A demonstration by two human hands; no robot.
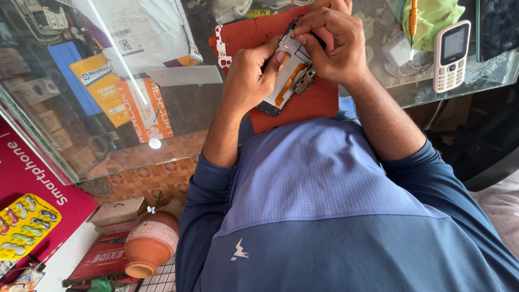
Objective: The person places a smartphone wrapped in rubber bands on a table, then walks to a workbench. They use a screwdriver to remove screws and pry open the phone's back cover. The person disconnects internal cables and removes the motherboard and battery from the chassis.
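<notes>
Both grips on the opened phone (286, 75): my left hand (250, 75) clamps its lower edge, thumb pressed on the inner frame; my right hand (331, 46) pinches together on the upper part, fingertips (300, 39) touching the board. Phone lies tilted on the red mat (311, 105) on the glass table (184, 108). White metal bracket (221, 46) sits at the mat's left edge. White keypad phone (451, 54) well apart, right.

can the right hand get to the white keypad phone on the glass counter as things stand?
Probably yes. The right hand is busy on the opened phone frame over the red mat, but the white keypad phone lies face up on the glass counter off to that side, with nothing lying between them.
</notes>
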